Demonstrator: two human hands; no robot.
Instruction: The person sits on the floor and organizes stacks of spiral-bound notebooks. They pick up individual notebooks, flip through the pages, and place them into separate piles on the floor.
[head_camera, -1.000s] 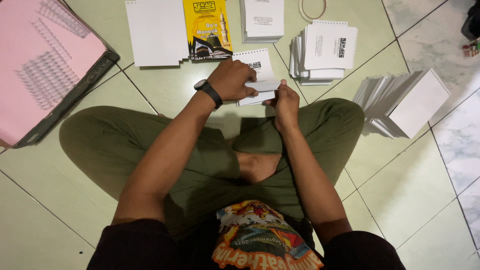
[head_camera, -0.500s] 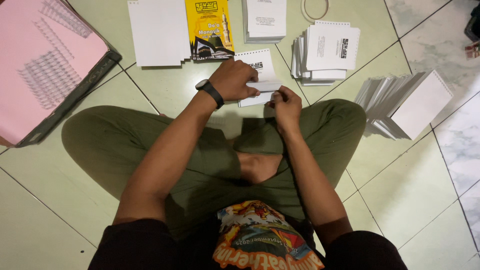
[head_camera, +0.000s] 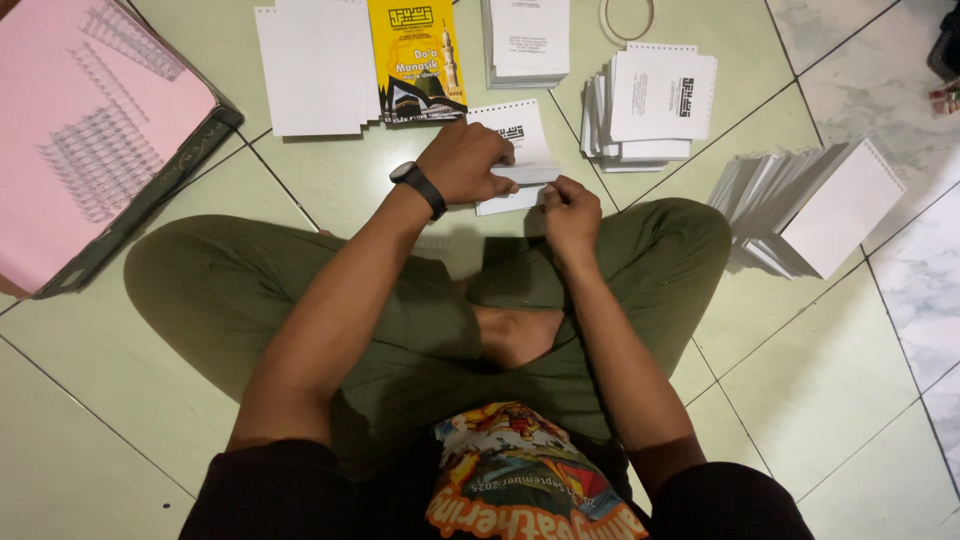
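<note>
Head camera: left hand (head_camera: 465, 160) is pinching the small white punched paper booklet (head_camera: 515, 150) at upper centre, right hand (head_camera: 570, 205) is gripping its lower edge; loose pages could be slipping out of alignment.

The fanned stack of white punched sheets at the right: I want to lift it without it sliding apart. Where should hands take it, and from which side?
Probably by the two long edges of the fanned stack, hands coming from above, one either side. The sheets lie flat on the tiled floor, slipped sideways over each other; squeezing across the fan should square them. Avoid the punched edge, which looks weaker.
</note>
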